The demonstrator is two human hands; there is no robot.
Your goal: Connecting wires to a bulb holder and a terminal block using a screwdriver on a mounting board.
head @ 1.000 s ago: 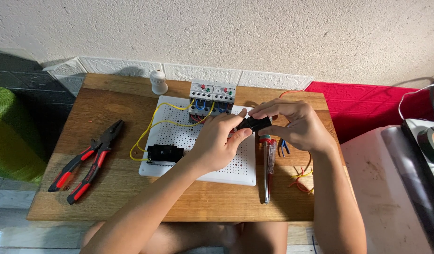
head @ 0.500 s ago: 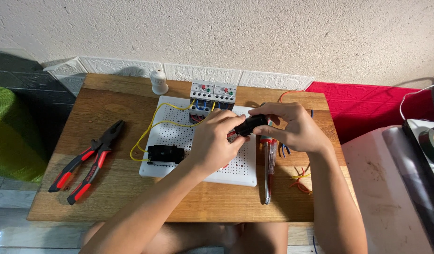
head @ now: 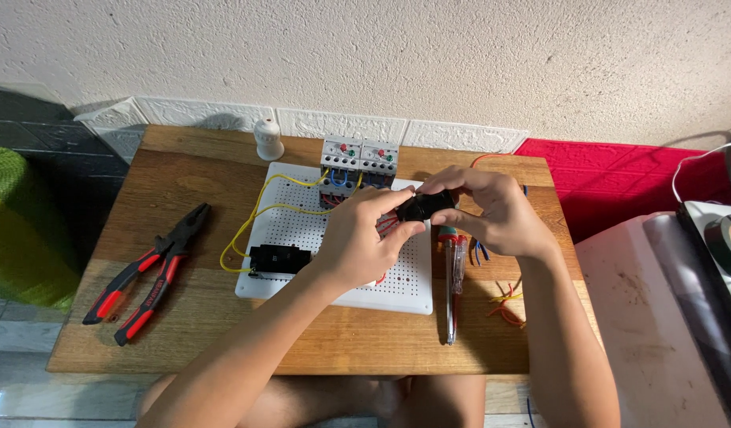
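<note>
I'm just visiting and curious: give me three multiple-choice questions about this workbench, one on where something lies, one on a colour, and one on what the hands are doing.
1. Where do the red-and-black-handled pliers lie on the wooden table?
A. Left of the white perforated board
B. On top of that board
C. Against the wall

2. What colour is the long wire looping off the board's left edge?
A. Green
B. Yellow
C. White

3. What is the state of the small black block-shaped part?
A. Lying alone on the table
B. Mounted on the board
C. Held up between both hands

Answers:
1 A: the pliers rest on bare wood, left of the board.
2 B: the loop is plainly yellow.
3 C: the left hand and right hand both pinch it above the board.
</note>
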